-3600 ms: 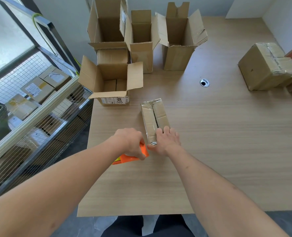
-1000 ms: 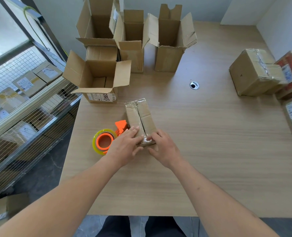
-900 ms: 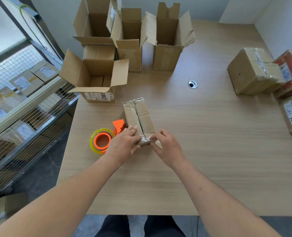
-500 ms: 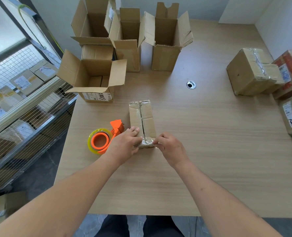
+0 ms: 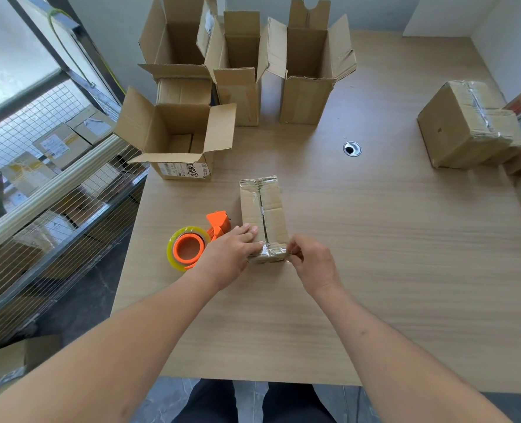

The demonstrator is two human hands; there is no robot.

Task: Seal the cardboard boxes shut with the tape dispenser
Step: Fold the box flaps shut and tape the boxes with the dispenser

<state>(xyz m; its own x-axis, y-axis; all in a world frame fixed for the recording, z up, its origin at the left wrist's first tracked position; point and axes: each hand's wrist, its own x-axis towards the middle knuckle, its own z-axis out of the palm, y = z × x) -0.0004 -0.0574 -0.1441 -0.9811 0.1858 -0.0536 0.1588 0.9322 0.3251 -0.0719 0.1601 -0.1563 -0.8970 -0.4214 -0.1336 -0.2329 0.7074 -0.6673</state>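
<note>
A small closed cardboard box (image 5: 264, 209) lies in the middle of the wooden table (image 5: 390, 254), with clear tape along its top seam and over both ends. My left hand (image 5: 230, 254) rests on its near left corner, fingers fairly straight. My right hand (image 5: 309, 259) pinches the tape end at the box's near right corner. The orange tape dispenser (image 5: 196, 244) with its yellowish roll lies on the table just left of the box, beside my left hand and untouched.
Several open boxes (image 5: 177, 138) stand at the table's far left and back (image 5: 308, 71). Taped boxes (image 5: 463, 126) sit along the right edge. A cable hole (image 5: 351, 148) is beyond the small box. A wire shelf (image 5: 48, 190) with parcels runs along the left.
My left hand has set the tape dispenser down on the table and moved onto the box. The box has turned straighter, and both hands now work at its near end.
</note>
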